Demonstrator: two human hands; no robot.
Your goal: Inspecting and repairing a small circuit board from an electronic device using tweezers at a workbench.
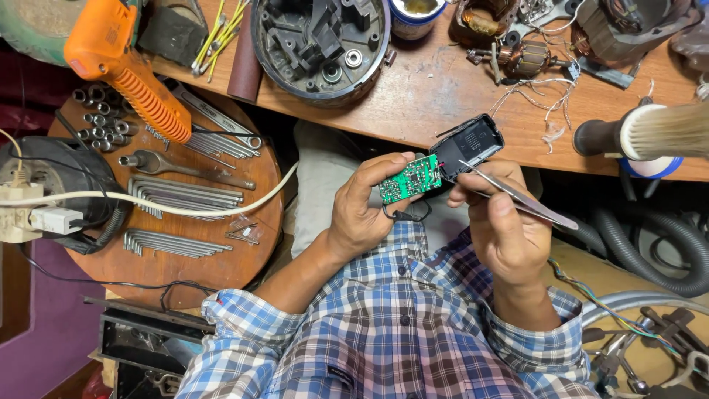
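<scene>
Two bare hands meet just below the near edge of a worn wooden workbench (443, 96). Left hand (365, 207), fingers curled, grips a small green circuit board (410, 179), flat and rectangular, studded with tiny components, with a thin black wire looping beneath it. Right hand (506, 229) pinches slim metal tweezers (517, 196), their points touching the board's right end, where a black plastic housing (468, 145), a shallow open rectangular shell, adjoins the board. Blue-and-white plaid sleeves cover both forearms. On the bench, a round dark motor casing (321, 48) sits at the far edge, a copper-wound armature (521, 59) to its right, and a pale-bristled brush (650, 133) with a black handle lies at the right edge. A round wooden side table (221, 258) carries rows of steel hex keys (177, 196) and chrome sockets (100, 114); an orange ribbed tool handle (122, 63) and a white cable (170, 207) overhang it.
</scene>
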